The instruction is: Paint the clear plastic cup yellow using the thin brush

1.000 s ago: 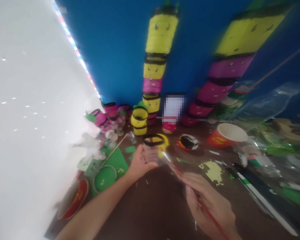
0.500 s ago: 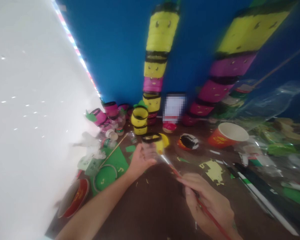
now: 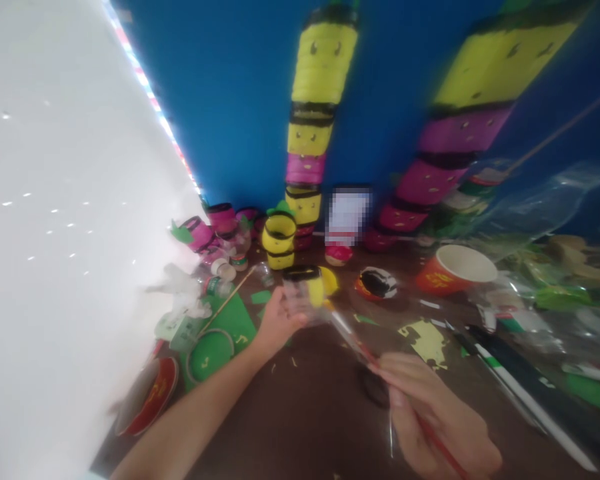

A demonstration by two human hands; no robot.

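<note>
In the head view, my left hand [image 3: 275, 328] is closed around a clear plastic bottle piece [image 3: 316, 291] with a black rim and a patch of yellow paint on its right side. My right hand [image 3: 430, 407] grips a red-handled paintbrush [image 3: 370, 357]. The brush's yellow tip is close beside the painted side; whether it touches is hard to tell. Something yellow and round [image 3: 331, 280] shows behind the piece. On the table below the brush lies a dark ring [image 3: 373, 387], partly covered by my right hand.
A red dish [image 3: 363, 289] smeared with black paint and an orange paper cup [image 3: 433, 277] stand beyond my hands. Painted yellow containers [image 3: 279, 239] line the blue wall. Green sheets [image 3: 243, 313] lie left, with a red bowl [image 3: 155, 400]. Clear plastic bottles and pens crowd the right.
My right hand and the brush have moved right and slightly toward me, uncovering the dark ring. The bottle piece has turned a little in my left hand.
</note>
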